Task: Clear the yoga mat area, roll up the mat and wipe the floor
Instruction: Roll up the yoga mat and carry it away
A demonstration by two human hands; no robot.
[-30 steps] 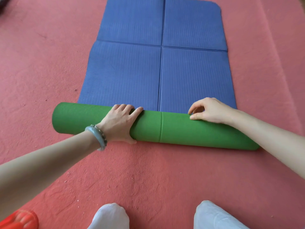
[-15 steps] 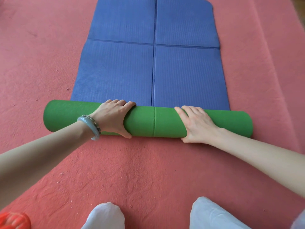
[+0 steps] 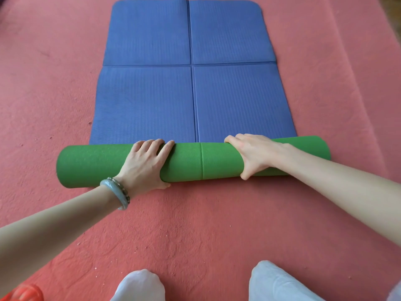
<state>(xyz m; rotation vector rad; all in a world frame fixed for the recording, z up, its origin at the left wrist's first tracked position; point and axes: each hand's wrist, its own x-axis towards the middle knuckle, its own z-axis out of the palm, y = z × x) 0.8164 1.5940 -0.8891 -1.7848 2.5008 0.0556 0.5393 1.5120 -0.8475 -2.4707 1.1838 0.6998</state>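
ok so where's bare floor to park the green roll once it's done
Bare red carpet lies between the green roll and the knees, and in wide strips left and right of the blue mat. It is crowded at the roll, where the left hand and right hand both wrap over it.

The yoga mat (image 3: 147, 101) is blue on its flat part, finely ribbed and crossed by darker crease lines into four panels; its rolled part (image 3: 91, 164) near the person is bright green with a thin darker seam line. The floor (image 3: 43, 83) is salmon red and mottled. A bracelet (image 3: 117, 192) on the left wrist is grey-blue. The knees (image 3: 138, 285) are white. An orange-red object (image 3: 21, 293) shows at the near left corner.
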